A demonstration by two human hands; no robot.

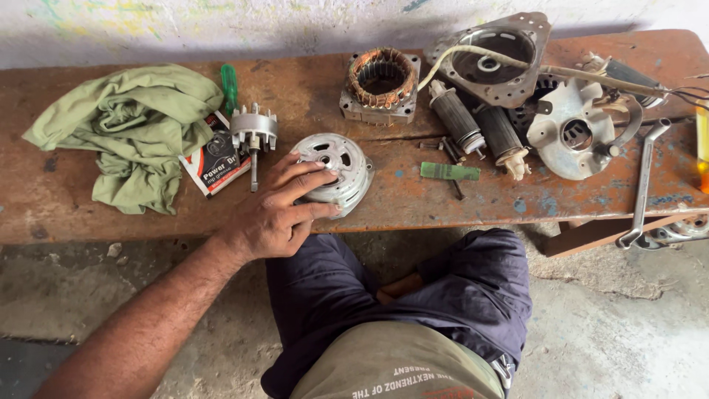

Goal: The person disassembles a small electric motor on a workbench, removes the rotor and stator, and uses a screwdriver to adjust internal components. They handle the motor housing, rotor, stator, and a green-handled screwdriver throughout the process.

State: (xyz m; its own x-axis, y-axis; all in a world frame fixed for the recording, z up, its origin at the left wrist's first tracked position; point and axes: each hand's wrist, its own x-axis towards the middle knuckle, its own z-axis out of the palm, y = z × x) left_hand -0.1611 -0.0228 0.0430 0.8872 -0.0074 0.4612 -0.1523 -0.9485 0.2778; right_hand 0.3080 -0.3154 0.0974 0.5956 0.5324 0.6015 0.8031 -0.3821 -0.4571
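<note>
The person's left hand (279,210) lies flat on the front edge of a worn wooden bench (413,207), fingers spread apart and gripping nothing, with the fingertips (319,171) resting on a round silver motor cover (338,171). The cover sits on the bench just beyond and to the right of the hand, its near-left rim under the fingers while most of it stays bare. The right hand is out of view. Just left of the cover stands a small metal rotor with its shaft (254,140) pointing toward the person, partly over a small printed packet (216,164). A green screwdriver (230,87) lies behind them, beside a crumpled green cloth (136,129) at the far left. Behind the cover sits a square stator wound with copper wire (381,83). Further right lie two grey cylinders (476,125), a small green strip (449,171), more metal housing plates (572,133) and a spanner (644,185).
</note>
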